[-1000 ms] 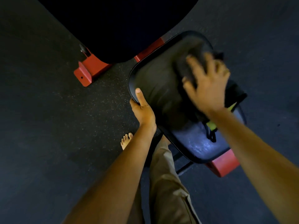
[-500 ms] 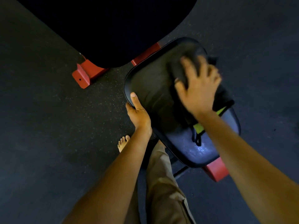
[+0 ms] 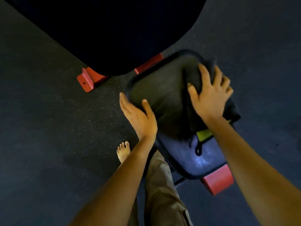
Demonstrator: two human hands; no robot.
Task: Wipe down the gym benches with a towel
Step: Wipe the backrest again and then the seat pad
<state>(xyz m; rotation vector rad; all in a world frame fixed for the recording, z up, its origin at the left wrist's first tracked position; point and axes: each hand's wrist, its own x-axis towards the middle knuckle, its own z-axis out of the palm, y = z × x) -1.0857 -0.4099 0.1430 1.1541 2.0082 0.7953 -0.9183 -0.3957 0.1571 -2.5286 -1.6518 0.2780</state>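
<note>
Pressing with spread fingers, the right hand (image 3: 210, 95) is laid on the dark towel (image 3: 231, 111) atop the black padded bench seat (image 3: 162, 95) — braced, seemingly, by the straight-fingered left hand (image 3: 138, 116) at its rim.

Two bare forearms come in from the bottom edge: left forearm (image 3: 117, 185), right forearm (image 3: 254, 168), both uncovered as far as the frame shows. Bare left hand (image 3: 138, 118) and bare right hand (image 3: 210, 95), short plain nail visible on the left thumb. Loose khaki-tan woven trousers (image 3: 161, 193) on one visible leg, creased fabric, stitched seam and pocket flap edge low down. One bare foot (image 3: 123, 151), toes showing, just beside the trouser leg
</note>
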